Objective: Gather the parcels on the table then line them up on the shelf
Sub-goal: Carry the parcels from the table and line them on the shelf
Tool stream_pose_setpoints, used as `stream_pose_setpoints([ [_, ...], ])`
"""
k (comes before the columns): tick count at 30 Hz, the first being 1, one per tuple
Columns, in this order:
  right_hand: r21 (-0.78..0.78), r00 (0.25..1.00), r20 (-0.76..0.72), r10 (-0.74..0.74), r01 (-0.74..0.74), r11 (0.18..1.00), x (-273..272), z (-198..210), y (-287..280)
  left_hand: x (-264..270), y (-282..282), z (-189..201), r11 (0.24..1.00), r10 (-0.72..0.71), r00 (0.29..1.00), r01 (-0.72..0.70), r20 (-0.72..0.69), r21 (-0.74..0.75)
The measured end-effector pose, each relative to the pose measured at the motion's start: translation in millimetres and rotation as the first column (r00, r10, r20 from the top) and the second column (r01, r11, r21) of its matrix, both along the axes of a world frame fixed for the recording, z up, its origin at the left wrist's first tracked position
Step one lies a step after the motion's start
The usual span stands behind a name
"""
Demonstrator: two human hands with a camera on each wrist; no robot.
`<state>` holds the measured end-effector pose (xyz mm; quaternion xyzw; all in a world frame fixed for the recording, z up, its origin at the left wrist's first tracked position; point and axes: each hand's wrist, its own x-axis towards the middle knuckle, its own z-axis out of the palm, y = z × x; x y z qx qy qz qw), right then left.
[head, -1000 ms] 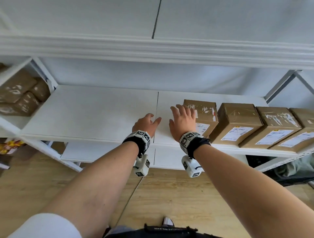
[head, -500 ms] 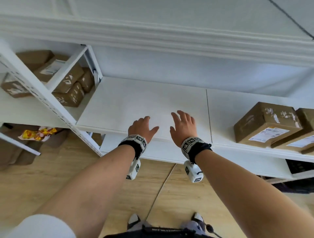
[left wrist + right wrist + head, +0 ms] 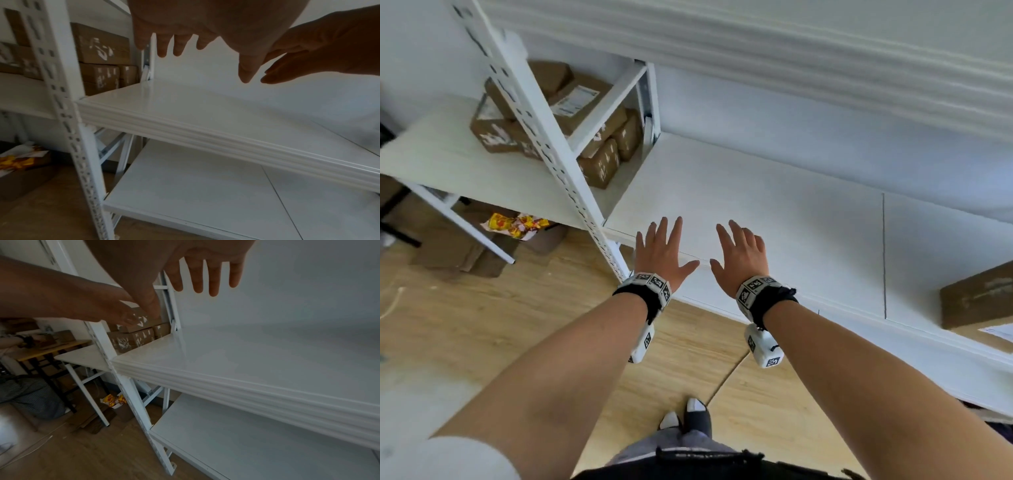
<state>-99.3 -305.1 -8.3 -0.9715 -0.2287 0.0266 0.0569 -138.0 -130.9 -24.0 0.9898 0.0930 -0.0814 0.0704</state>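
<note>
While 2 hands hover flat, shelf (image 3: 774,205) runs left-right, parcel (image 3: 977,298) far right.

Black wristbands (image 3: 643,297), white marker-tagged cameras (image 3: 763,345)

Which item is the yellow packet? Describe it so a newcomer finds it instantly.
Start at the white perforated shelf post left of the hands. Look below the left-hand shelf board, down near the wooden floor. The yellow packet lies on brown cardboard there, the only bright yellow-and-red thing among plain brown boxes.
</note>
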Motion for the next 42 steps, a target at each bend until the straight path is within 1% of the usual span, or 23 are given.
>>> stream_pose_setpoints([
  [3, -0.033, 0.999, -0.023, 0.045, -0.046, 0.998, 10.4, -6.8, 29.5, -6.0, 28.2, -1.3, 0.999, 0.026, 1.0, -0.026, 0.011, 0.033],
  [6, -0.051, 0.996, -0.041, 0.084, -0.086, 0.995, 9.7, -12.0, 61.4, -14.7, 61.3, -4.4, 0.998, 0.038, 0.999, -0.037, -0.03, 0.059],
  [11, -0.123, 0.989, -0.035, 0.14, -0.144, 0.982, 1.3, -15.5, 114.1, -31.9, 116.8, -13.3, 0.996, 0.084, 0.995, -0.084, -0.053, 0.011],
  [15, -0.144, 0.993, -0.012, 0.117, -0.118, 0.982, -5.5, -16.0, 164.3, -41.0, 170.5, -17.0, 0.996, 0.086, 0.996, -0.086, -0.022, -0.006],
  [20, -0.126, 0.998, -0.01, 0.061, -0.062, 0.99, -31.0, -10.8, 247.6, -50.3, 258.8, -1.4, 0.999, 0.046, 0.999, -0.045, 0.011, -0.024],
  [25, -0.075, 0.999, 0.011, 0.036, -0.035, 0.997, -59.5, 11.9, 335.9, -60.1, 343.6, 19.0, 1.0, 0.009, 0.999, -0.01, 0.053, 0.011],
  [30, 0.004, 1.0, 0.02, 0.008, -0.008, 1.0, -66.9, 31.0, 407.4, -58.0, 406.3, 33.4, 1.0, 0.023, 0.997, -0.024, 0.079, 0.017],
  [33, 0.021, 0.999, 0.034, 0.005, -0.006, 1.0, -57.9, 39.4, 434.8, -50.3, 435.1, 36.0, 0.998, 0.051, 0.994, -0.053, 0.096, 0.024],
  [36, 0.046, 0.998, 0.055, -0.008, 0.005, 0.999, -41.0, 44.9, 454.5, -36.1, 452.5, 37.6, 0.997, 0.073, 0.992, -0.076, 0.099, 0.027],
  [40, 0.066, 0.997, 0.08, -0.012, 0.007, 0.998, -1.9, 48.6, 479.0, 0.0, 470.2, 42.8, 0.996, 0.081, 0.989, -0.084, 0.12, 0.017],
  [42, 0.096, 0.997, 0.068, -0.032, 0.026, 0.995, 22.0, 50.2, 489.4, 21.0, 478.6, 45.6, 0.995, 0.099, 0.985, -0.101, 0.14, 0.004],
])
